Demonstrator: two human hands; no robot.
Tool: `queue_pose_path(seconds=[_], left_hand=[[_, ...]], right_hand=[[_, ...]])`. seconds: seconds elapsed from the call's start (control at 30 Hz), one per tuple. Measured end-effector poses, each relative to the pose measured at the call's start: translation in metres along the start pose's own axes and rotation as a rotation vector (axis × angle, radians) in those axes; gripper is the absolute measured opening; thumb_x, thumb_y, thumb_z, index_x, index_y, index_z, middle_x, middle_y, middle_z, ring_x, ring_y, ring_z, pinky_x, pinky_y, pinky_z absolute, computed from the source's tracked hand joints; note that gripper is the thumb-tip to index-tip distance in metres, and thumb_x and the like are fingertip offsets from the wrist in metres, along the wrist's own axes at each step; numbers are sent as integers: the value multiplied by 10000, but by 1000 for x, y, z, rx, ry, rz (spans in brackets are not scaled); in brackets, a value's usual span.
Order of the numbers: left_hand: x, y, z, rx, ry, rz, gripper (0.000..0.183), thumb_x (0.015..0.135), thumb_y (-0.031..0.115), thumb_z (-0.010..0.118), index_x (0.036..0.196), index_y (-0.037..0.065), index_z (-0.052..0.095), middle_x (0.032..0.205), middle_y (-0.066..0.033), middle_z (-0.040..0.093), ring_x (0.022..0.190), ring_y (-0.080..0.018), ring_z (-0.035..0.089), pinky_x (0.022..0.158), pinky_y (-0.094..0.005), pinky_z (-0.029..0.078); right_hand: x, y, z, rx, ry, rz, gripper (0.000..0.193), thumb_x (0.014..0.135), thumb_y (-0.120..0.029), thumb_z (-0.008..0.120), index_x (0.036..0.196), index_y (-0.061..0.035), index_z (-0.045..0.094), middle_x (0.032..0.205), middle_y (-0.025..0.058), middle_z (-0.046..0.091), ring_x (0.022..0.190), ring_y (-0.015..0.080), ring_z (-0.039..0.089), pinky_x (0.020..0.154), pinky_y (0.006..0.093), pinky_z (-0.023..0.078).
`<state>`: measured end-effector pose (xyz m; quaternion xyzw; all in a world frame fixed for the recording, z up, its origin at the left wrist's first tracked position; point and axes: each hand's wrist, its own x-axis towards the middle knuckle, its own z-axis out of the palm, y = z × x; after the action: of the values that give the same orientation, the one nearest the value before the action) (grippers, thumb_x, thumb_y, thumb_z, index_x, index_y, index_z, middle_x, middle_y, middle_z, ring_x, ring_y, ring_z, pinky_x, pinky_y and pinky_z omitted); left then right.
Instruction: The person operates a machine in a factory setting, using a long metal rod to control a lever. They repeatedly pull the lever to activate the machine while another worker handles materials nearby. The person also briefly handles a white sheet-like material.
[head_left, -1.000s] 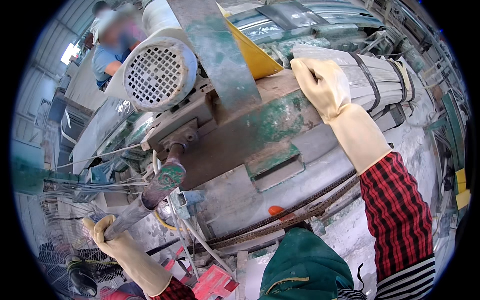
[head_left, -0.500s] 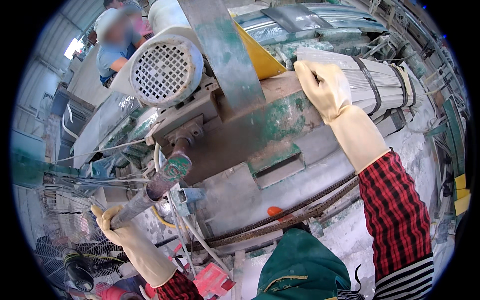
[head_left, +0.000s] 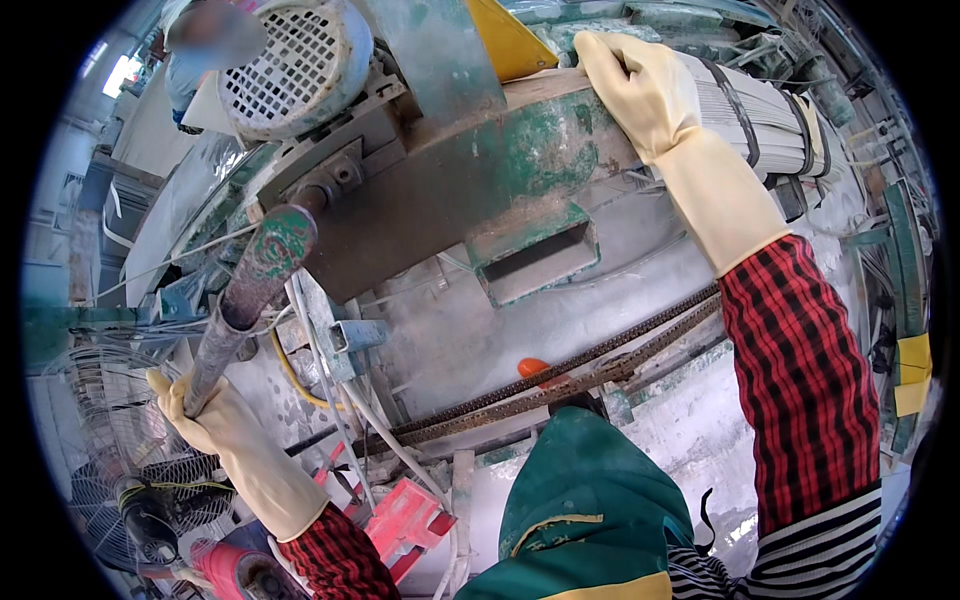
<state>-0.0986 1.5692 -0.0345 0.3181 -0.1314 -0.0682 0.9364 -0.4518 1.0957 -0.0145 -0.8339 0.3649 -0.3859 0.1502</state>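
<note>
A long metal lever [head_left: 245,305], dusty grey with worn green paint at its upper end, slants down from the machine. A strapped bundle of pale slats [head_left: 770,115] lies on the machine's top.

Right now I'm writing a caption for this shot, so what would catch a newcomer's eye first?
First the two cream rubber gloves: the right hand rests at top centre on a strapped bundle of pale flat strips, while the left hand grips a long lever at lower left. Between them sits a dusty machine with chipped green paint, with a round grilled motor at upper left and a chain running across below.
</note>
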Motion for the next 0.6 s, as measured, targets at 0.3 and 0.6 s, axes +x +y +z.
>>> queue_pose_path(seconds=[0.3, 0.6], left_hand=[[-3, -11, -6, -85, -127, -19, 382, 979, 124, 541, 1353, 47, 538, 699, 43, 554, 606, -76, 566, 658, -243, 533], [-29, -17, 54, -457, 189, -138, 319, 1054, 271, 504, 1233, 52, 651, 623, 68, 556, 534, -57, 555, 614, -197, 540]], right_hand=[[3, -10, -5, 72, 9, -48, 236, 924, -270, 622, 862, -80, 747, 804, 226, 660, 792, 417, 657, 695, 478, 509], [-3, -9, -2, 39, 89, -67, 218, 942, -239, 590, 877, -105, 748, 802, 171, 693, 787, 404, 638, 790, 457, 493]])
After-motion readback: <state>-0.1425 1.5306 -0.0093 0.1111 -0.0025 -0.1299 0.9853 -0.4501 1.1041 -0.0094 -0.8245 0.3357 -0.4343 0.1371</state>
